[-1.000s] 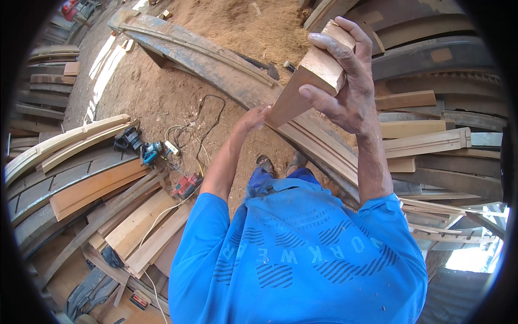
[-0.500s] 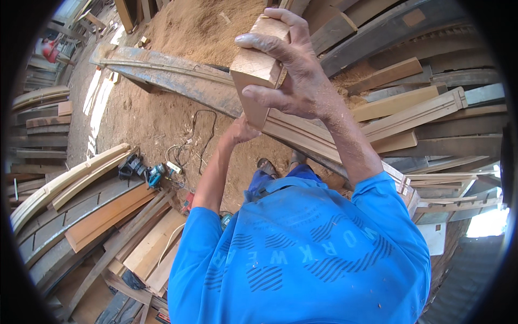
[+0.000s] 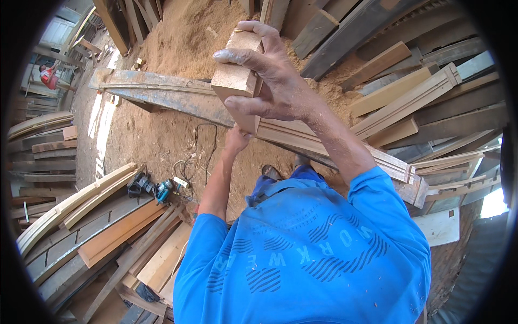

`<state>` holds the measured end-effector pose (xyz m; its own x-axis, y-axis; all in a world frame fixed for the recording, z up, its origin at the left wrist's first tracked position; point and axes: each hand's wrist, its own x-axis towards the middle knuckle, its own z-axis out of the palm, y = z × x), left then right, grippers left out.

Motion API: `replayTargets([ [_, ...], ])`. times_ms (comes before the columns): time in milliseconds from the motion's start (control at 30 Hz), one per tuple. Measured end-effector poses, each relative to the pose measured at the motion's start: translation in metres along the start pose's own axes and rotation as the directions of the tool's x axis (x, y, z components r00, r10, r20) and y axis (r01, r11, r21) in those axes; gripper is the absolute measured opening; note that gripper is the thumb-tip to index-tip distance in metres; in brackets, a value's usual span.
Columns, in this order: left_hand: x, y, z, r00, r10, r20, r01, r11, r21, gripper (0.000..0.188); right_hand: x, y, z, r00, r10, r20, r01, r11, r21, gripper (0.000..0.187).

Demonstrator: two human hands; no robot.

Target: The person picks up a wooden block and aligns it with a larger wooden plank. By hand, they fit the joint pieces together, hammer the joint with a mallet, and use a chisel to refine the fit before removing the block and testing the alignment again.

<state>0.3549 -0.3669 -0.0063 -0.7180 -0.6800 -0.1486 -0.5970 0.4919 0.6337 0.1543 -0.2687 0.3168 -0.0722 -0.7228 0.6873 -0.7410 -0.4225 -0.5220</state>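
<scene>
A thick, squared wooden block (image 3: 233,82) is held up on end in front of me, its pale cut end facing up toward the head view. Around its upper part my right hand (image 3: 272,70) is closed, with fingers over the far side and thumb on the near side; sawdust coats the forearm. Lower down, my left hand (image 3: 237,139) grips the block's bottom part, its fingers partly hidden. Just beyond the block runs a long, worn bench beam (image 3: 194,101), and a grooved wooden strip (image 3: 307,141) lies along it.
Sawdust (image 3: 183,32) is heaped behind the beam. Stacked boards (image 3: 399,102) fill the right, and more planks (image 3: 118,232) lie at left. A teal-and-black power tool (image 3: 162,190) rests there beside a loose cable (image 3: 208,154). A person in red (image 3: 48,77) is far left.
The block and both hands have shifted left and slightly down in the picture. The surroundings have turned a little as the view moved. Both hands keep their grip.
</scene>
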Motion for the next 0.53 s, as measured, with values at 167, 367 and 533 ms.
replayTargets([
  [167, 0.005, -0.006, -0.009, 0.996, 0.046, 0.075, -0.052, 0.995, 0.085, 0.032, -0.004, 0.000, -0.004, 1.000, -0.015, -0.009, 0.015, 1.000, -0.006, 0.065],
  [367, -0.004, 0.009, -0.014, 1.000, 0.031, 0.001, -0.031, 0.999, -0.012, 0.041, -0.004, 0.000, -0.006, 1.000, -0.011, -0.016, 0.010, 1.000, -0.029, 0.065],
  [533, -0.006, 0.010, -0.023, 0.985, 0.012, 0.170, 0.002, 0.997, -0.080, 0.074, 0.003, -0.001, -0.001, 0.999, -0.034, -0.012, 0.032, 0.995, -0.096, 0.067],
])
